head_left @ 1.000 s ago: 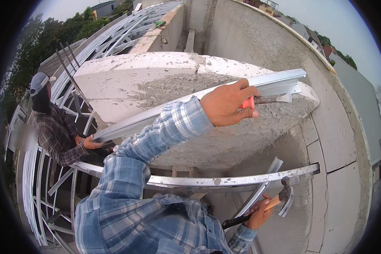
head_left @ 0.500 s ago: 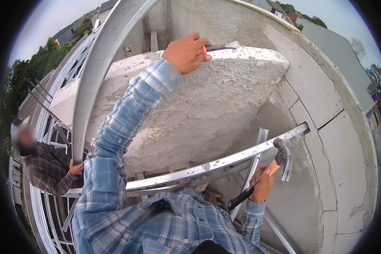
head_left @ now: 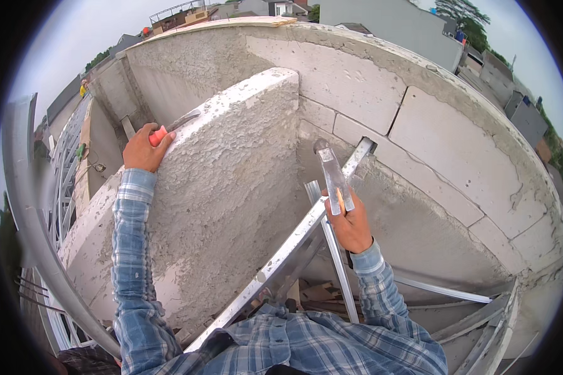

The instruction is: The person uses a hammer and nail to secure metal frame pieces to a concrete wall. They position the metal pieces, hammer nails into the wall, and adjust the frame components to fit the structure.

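Note:
My left hand is closed around the red handle of a chisel. The chisel's metal blade lies along the pale top of a rough plastered wall. Further right, my right hand grips a claw hammer by its handle, with the steel head raised above the fist and apart from the chisel. Most of the hammer's handle is hidden behind the hand and head. Close to that hand, a metal channel runs up into a notch in the block wall.
A thin metal upright stands under the channel. A large curved metal beam rises at the left, beside a lattice of metal trusses. More metal members sit at the lower right. Dark cloth shows at the lower left edge.
My view has swung right, so the wall and both hands appear further left. The hammer has come up in front of the channel, its head turned upward. The co-worker has mostly left view.

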The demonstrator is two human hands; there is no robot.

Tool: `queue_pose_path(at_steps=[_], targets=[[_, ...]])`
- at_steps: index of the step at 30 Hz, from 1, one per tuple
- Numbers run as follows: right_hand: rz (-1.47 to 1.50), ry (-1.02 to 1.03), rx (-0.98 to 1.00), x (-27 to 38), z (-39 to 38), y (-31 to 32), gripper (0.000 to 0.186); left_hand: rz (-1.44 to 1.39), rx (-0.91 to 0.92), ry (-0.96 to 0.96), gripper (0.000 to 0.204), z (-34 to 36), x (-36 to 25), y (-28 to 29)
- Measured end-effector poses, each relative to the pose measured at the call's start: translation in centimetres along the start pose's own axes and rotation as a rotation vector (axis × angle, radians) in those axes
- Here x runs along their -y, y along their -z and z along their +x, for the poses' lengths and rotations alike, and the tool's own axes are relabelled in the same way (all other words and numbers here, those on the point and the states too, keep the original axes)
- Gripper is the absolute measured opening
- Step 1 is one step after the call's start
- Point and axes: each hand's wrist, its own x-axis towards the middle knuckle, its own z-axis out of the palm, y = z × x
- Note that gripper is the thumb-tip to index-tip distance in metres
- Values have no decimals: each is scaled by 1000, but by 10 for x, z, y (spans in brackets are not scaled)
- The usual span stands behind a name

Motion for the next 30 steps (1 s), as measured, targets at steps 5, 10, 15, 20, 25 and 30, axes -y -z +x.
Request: queue_pose_path(at_steps=[5,10,15,20,25,30], targets=[[-128,124,-66,32,76,17,46,34,7,18,59,7,-23,-11],[-509,394,-235,90,148,94,49,16,20,23,58,6,-5,-10],[-1268,476,-237,123,244,244,58,76,-17,-1,61,8,-17,-17],[-1347,37,-154,66,291,317,41,107,19,71,71,10,-14,-13],[-958,24,-58,9,314,328,50,172,72,123,74,4,2,-1],[-886,-41,0,4,309,409,53,62,-261,-5,83,11,-3,-15]])
